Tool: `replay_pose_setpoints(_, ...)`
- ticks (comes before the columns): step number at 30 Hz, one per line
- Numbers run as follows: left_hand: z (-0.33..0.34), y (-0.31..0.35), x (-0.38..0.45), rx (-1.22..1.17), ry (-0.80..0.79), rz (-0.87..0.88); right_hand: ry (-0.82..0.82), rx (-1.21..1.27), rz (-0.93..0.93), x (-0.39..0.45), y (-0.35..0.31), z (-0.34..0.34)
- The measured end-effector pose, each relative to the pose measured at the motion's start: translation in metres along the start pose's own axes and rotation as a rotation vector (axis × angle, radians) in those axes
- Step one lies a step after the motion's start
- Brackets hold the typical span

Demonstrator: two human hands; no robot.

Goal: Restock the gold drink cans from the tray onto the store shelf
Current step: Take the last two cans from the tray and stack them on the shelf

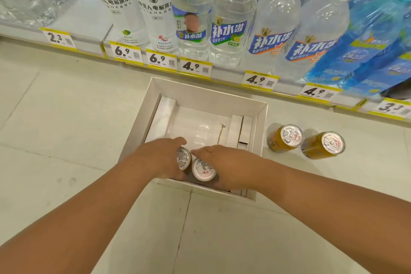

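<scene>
A white cardboard tray point(260, 131) lies on the floor below the shelf. Two gold cans with silver tops stand in its near corner, touching each other. My left hand point(159, 158) wraps around the left can point(183, 158), and my right hand point(231, 165) wraps around the right can point(203, 170). Both cans still sit low inside the tray. Two more gold cans point(285, 138) point(323, 145) stand on the floor just right of the tray. The rest of the tray holds nothing.
The store shelf edge point(222, 79) runs across the top with yellow price tags. Large water and electrolyte drink bottles point(231, 18) fill it; blue bottles point(367, 40) lean at the right. Pale floor tiles point(66, 129) surround the tray.
</scene>
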State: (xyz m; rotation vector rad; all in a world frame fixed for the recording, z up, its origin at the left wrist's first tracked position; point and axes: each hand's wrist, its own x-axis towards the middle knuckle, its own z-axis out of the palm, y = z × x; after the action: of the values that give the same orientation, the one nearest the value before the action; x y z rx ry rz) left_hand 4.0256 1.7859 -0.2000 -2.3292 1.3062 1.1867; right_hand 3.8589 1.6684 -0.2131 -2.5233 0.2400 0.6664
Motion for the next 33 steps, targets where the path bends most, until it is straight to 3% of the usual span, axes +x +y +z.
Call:
replay_pose_setpoints(6, 0.009, -0.005, 0.008, -0.061, 0.063, -0.009, 0.094, 0.065, 0.096, 0.006, -0.003, 0.018)
replay_pose_setpoints(12, 0.008, -0.008, 0.006, -0.400, 0.302, 0.002, 0.209, 0.326, 0.232, 0.007, -0.003, 0.004)
replay_pose_setpoints(17, -0.027, 0.009, -0.031, -0.488, 0.476, -0.023, 0.421, 0.447, 0.328, -0.014, -0.021, -0.031)
replay_pose_setpoints(21, -0.067, 0.026, -0.099, -0.491, 0.542, -0.026, 0.488, 0.584, 0.352, -0.059, -0.050, -0.081)
replay_pose_setpoints(25, -0.111, 0.047, -0.182, -0.642, 0.589, 0.034, 0.607, 0.684, 0.321, -0.121, -0.092, -0.142)
replay_pose_setpoints(33, -0.252, 0.112, -0.353, -0.828, 0.661, 0.095, 0.730, 0.723, 0.267, -0.262, -0.180, -0.317)
